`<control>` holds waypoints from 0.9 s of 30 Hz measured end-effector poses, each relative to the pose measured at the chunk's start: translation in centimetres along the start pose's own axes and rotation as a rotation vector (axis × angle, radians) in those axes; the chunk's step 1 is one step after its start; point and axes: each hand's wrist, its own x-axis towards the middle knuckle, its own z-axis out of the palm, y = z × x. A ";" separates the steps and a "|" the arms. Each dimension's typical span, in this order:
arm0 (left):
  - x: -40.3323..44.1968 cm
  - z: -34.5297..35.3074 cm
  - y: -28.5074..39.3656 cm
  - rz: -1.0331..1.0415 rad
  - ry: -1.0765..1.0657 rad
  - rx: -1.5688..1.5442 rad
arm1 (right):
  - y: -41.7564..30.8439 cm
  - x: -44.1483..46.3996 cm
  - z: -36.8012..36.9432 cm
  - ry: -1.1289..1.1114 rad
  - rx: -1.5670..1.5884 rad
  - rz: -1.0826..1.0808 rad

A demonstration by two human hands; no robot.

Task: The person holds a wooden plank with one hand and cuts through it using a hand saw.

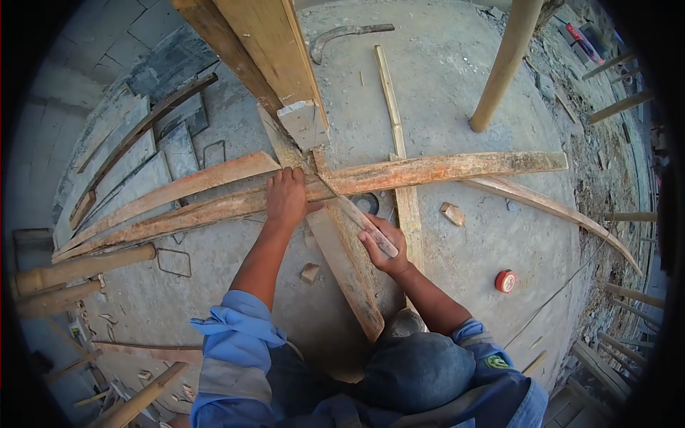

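A long, weathered wooden plank [442, 170] with orange-brown stains lies across my front, resting over other boards. My left hand [287, 194] is curled over it left of the middle, gripping its far edge and holding it down. My right hand [387, 245] is wrapped around the pale wooden handle [355, 216] of a tool. The tool slants up and left, and its thin far end reaches the plank just right of my left hand. Its exact kind is not clear. Under the crossing, a board [346, 274] runs toward my foot.
An upright timber post [267, 50] rises beyond the plank, and a round pole [505, 68] stands to the right. A curved blade tool [347, 33] lies at the back. On the concrete floor are a red tape measure [506, 281], a wood offcut [452, 213] and a narrow batten [390, 100].
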 end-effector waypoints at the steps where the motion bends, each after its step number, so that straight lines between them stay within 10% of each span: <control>1: 0.3 -0.1 -0.1 0.005 0.013 -0.003 | 0.0 1.5 0.8 0.003 0.013 -0.008; 8: -0.2 0.1 -0.3 0.009 0.002 0.002 | -3.8 -12.6 -9.1 -0.015 -0.021 0.122; 15: 0.0 -0.2 -0.1 0.009 0.014 -0.015 | -1.0 3.3 1.2 -0.009 0.031 -0.023; 23: -0.2 -0.3 -0.1 -0.001 -0.020 -0.024 | -4.0 -13.7 -9.4 -0.014 -0.128 0.081; 27: 0.4 -0.1 -0.3 0.007 0.010 -0.014 | -1.8 -6.5 -4.3 -0.032 -0.122 0.067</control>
